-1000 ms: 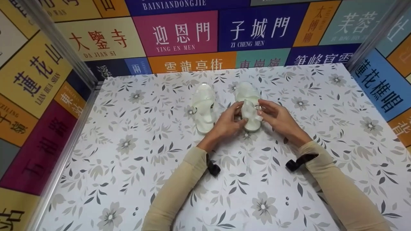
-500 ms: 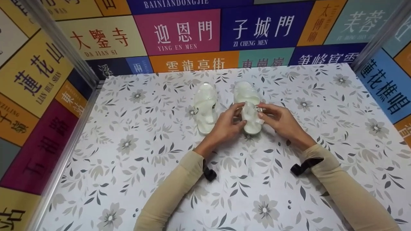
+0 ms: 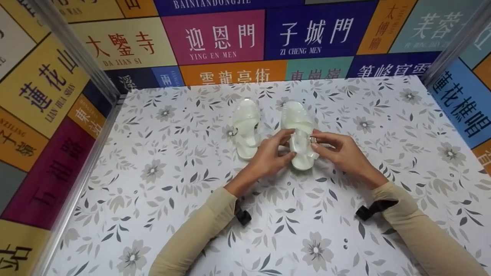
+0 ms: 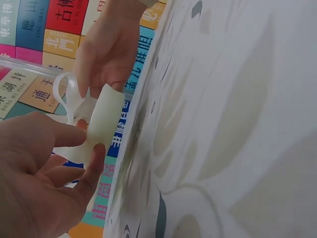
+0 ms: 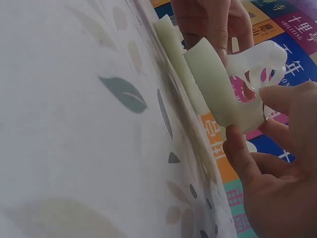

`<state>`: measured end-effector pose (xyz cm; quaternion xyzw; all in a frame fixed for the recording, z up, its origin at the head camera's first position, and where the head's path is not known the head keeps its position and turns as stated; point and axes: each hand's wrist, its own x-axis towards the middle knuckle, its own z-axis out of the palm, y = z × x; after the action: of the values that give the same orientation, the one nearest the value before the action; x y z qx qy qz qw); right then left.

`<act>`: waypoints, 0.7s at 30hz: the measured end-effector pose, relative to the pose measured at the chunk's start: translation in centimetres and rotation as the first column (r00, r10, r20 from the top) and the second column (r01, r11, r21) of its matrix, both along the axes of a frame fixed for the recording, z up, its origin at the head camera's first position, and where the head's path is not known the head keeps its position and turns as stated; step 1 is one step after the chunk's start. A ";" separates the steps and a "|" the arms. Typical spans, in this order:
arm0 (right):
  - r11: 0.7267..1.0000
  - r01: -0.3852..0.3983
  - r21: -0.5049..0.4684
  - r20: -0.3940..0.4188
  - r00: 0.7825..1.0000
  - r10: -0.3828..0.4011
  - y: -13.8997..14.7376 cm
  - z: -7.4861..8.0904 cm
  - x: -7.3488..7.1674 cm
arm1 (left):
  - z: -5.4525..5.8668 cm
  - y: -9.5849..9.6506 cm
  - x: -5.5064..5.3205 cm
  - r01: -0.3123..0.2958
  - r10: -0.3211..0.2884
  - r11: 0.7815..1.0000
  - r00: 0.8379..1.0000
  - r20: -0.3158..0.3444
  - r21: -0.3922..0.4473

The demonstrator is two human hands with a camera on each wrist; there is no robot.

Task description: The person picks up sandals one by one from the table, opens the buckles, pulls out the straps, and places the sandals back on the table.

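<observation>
Both hands hold a pale, pearly jelly sandal [image 3: 303, 161] by its rear half. My left hand [image 3: 270, 153] pinches the left side, thumb toward the heel. On the other side my right hand [image 3: 341, 155] grips near the small metal buckle [image 3: 313, 140] of the strap. The thick sole [image 5: 213, 82] shows in the right wrist view, its heel end apart from the table. In the left wrist view the strap [image 4: 62, 94] makes a loop above the sole. A matching sandal [image 3: 246, 119] lies flat to the left, its heel partly behind my left hand.
A flower-patterned cloth [image 3: 184, 214] covers the table. Colourful panels with printed characters [image 3: 222, 36] stand along the back and both sides. Black wrist straps [image 3: 378, 209] sit on both sleeves.
The held sandal has shifted toward me, and its heel sits lower in the head view. Both hands have moved along with it. The left sandal stays in place.
</observation>
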<state>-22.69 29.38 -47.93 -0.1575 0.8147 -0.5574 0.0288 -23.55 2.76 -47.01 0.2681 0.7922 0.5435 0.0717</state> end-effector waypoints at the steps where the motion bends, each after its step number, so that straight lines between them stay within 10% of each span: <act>1: 1.000 -0.004 -0.006 0.005 1.000 0.004 0.0 0.0 0.3 | 0.1 -0.1 0.3 0.000 0.000 1.000 1.000 -0.003 -0.006; 21: 0.999 -0.029 -0.025 0.072 0.997 0.031 -0.5 -0.1 4.8 | 0.2 -1.5 4.7 0.049 -0.057 0.992 0.996 -0.068 -0.114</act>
<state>-17.87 28.88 -48.03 -0.1498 0.8038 -0.5721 0.0650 -18.88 1.24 -46.85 0.3037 0.8163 0.4860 0.0731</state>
